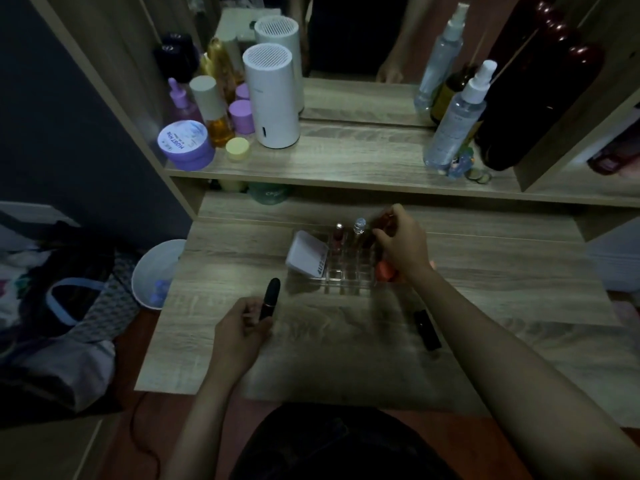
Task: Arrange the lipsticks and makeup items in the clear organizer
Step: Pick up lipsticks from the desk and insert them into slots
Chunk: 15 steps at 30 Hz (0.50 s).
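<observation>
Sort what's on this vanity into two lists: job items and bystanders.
Job items: clear organizer; black lipstick in the left hand; dark tube on the desk; white compact; right hand.

Bystanders: white cylinder; purple jar; spray bottle; bin.

Organizer (341, 271) mid-desk (485, 289), lipstick (427, 330) right-front.

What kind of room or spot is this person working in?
Most likely a bedroom vanity or dressing table: a wooden desk with a mirror behind it, a shelf of skincare jars and spray bottles, and a clear organizer for lipsticks.
</observation>
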{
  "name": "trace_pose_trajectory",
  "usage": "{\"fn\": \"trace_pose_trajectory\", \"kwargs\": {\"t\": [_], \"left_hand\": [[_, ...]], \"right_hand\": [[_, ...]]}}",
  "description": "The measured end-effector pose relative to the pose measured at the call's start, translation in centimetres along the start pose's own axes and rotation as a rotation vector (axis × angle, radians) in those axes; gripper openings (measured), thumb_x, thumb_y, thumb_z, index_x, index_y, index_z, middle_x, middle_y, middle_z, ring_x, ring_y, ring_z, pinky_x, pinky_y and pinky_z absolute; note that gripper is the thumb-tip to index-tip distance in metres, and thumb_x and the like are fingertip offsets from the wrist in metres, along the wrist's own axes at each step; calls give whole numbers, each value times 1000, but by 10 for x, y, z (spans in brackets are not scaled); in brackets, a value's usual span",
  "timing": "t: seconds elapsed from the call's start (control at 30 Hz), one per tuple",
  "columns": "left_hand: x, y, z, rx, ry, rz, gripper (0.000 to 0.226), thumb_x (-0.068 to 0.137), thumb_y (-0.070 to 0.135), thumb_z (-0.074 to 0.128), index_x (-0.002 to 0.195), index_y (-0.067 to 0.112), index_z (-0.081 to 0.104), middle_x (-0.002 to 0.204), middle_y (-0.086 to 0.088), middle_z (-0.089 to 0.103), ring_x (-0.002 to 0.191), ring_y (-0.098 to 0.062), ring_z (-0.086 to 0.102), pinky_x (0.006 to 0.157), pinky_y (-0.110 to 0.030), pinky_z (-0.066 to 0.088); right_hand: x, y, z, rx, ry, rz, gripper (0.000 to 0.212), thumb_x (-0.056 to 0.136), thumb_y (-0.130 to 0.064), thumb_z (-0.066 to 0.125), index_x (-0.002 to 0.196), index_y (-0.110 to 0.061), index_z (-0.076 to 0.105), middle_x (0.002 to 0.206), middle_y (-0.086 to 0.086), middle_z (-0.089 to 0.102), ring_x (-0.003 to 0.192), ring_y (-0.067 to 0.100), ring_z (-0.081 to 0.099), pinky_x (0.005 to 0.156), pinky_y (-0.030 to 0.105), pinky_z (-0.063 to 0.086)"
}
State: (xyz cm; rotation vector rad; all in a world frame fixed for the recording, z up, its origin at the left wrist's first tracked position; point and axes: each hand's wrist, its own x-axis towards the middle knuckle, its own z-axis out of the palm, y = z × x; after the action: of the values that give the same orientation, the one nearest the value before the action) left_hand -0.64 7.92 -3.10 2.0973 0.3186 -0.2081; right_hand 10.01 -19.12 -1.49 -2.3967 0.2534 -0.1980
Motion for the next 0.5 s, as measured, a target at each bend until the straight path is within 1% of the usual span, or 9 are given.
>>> {"fn": "trace_pose_trajectory", "kwargs": {"t": [0.07, 0.13, 0.2, 0.27, 0.33, 0.37, 0.4, 0.43, 0.5], "left_hand": [[3, 7, 0, -64, -12, -2, 24, 78, 4, 67, 96, 17, 59, 86, 0, 63, 83, -21, 60, 65, -23, 44], [7, 15, 0, -110, -30, 21, 27, 79, 4, 65, 98, 21, 57, 86, 4, 63, 83, -21, 61, 70, -27, 46], [13, 25, 1, -178, -75, 53, 30, 83, 2, 60, 103, 24, 57, 88, 5, 64, 82, -22, 65, 76, -33, 51], [21, 36, 6, -249, -125, 64, 30, 86, 0, 53, 106, 23, 58, 92, 1, 64, 82, -22, 66, 76, -33, 55], [29, 45, 13, -272, -159, 73, 30, 87, -1, 51, 108, 19, 59, 94, 1, 64, 82, -14, 65, 69, -22, 58], [33, 49, 17, -297, -179, 73, 30, 88, -2, 50, 109, 17, 58, 93, 3, 64, 81, -9, 64, 62, -14, 56], [36, 53, 21, -338, -200, 64, 30, 88, -2, 50, 110, 16, 58, 92, 4, 65, 80, -7, 63, 58, -11, 55], [40, 57, 26, -376, -216, 51, 28, 88, -2, 50, 109, 16, 57, 92, 3, 65, 79, -7, 64, 56, -10, 54], [44, 63, 34, -412, -227, 48, 25, 87, -1, 52, 106, 15, 56, 89, 1, 65, 77, -8, 64, 54, -9, 53]], "right_hand": [[0, 0, 0, -8, -25, 9, 25, 79, -11, 67, 99, -9, 53, 100, 18, 66, 95, 34, 60, 79, 43, 49], [-1, 0, -3, -18, -66, 8, 29, 79, -13, 68, 104, -11, 53, 104, 18, 65, 99, 34, 59, 82, 46, 50], [-2, 1, -11, -6, -86, -9, 37, 77, -14, 71, 109, -11, 53, 105, 18, 65, 98, 32, 60, 81, 40, 50], [-7, 5, -23, 19, -74, -38, 47, 74, -13, 73, 116, -12, 52, 109, 16, 63, 99, 27, 59, 80, 33, 46], [-18, 13, -40, 38, -21, -73, 51, 75, -14, 72, 122, -13, 50, 116, 13, 59, 102, 18, 54, 79, 27, 41], [-25, 20, -49, 42, 26, -79, 49, 78, -15, 70, 122, -13, 49, 117, 12, 58, 101, 14, 51, 78, 24, 40], [-35, 26, -57, 44, 79, -71, 45, 80, -16, 68, 121, -14, 50, 116, 11, 57, 100, 12, 50, 76, 21, 39], [-45, 34, -64, 46, 129, -48, 40, 82, -17, 65, 119, -13, 51, 114, 10, 57, 97, 12, 51, 73, 19, 38], [-70, 49, -70, 17, 184, 19, 30, 84, -18, 64, 112, -13, 56, 104, 10, 59, 90, 18, 55, 70, 23, 39]]}}
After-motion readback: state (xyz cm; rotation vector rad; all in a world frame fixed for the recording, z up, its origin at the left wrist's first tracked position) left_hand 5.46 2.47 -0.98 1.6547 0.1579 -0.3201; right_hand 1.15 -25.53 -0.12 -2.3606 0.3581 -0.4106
